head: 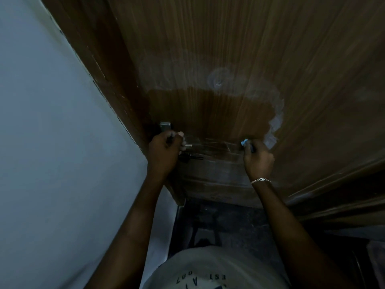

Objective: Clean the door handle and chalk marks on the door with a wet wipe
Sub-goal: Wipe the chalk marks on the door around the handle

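We steady the door (208, 42), left grip (164, 148) closed round the door handle (188, 145). Right grip (258, 158) pinches the wet wipe (244, 142) beside the chalk marks (275, 123).

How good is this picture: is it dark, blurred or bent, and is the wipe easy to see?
Head view: dim overall, no strong glare; the wide-angle lens makes the door lean and its edge slant; the chalk marks are pale, soft smears; the wet wipe shows only as a small blue tip above the right hand; the left hand hides most of the door handle.
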### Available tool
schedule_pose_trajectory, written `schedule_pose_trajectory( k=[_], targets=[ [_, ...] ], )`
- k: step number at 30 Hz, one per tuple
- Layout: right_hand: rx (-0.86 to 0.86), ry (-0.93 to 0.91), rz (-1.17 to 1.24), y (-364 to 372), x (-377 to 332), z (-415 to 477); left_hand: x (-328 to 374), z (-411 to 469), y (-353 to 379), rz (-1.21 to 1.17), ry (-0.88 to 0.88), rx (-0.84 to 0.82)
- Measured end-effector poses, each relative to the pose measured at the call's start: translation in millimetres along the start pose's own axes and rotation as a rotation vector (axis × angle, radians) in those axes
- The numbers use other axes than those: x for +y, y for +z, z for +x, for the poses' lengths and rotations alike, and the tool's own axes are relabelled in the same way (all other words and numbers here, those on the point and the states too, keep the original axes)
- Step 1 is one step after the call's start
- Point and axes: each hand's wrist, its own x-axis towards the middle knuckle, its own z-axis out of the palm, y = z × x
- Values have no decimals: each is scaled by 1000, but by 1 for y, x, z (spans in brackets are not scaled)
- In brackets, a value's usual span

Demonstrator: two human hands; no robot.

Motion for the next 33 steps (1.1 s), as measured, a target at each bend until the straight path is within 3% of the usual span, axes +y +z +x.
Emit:
schedule_pose_trajectory(
  k=[2, 6, 9, 12, 15, 17, 19, 22, 24, 27, 33],
  targets=[
    [2, -56, 15, 2, -16, 0, 0, 0, 1, 7, 0, -2],
    [-199, -45, -94, 12, 7, -17, 2, -1, 3, 26, 14, -32],
    [-125, 84, -95, 3, 19, -11, 1, -1, -1, 14, 12, -12],
    [-26, -5, -31, 0, -3, -3, 0, -1, 0, 20, 18, -16],
    [-158, -107, -50, 11, -14, -9, 1, -1, 4, 16, 14, -39],
    [-239, -37, -118, 15, -5, -12, 0, -1, 4, 25, 19, -42],
    [-178, 39, -119, 12, 0, -9, -2, -2, 0, 25, 14, -21],
    [-104, -86, 19, 14, -18, -4, -5, -1, -6, 28, -4, 1],
    [-188, -141, 97, 25, -27, -7, -5, 0, -6, 46, -13, -8],
    [-316, -82, 27, 37, -16, -18, -4, -2, -7, 67, -1, -21],
    [-137, -166, 164, 28, -40, -5, -4, -2, -17, 67, -18, 25]
  ],
)
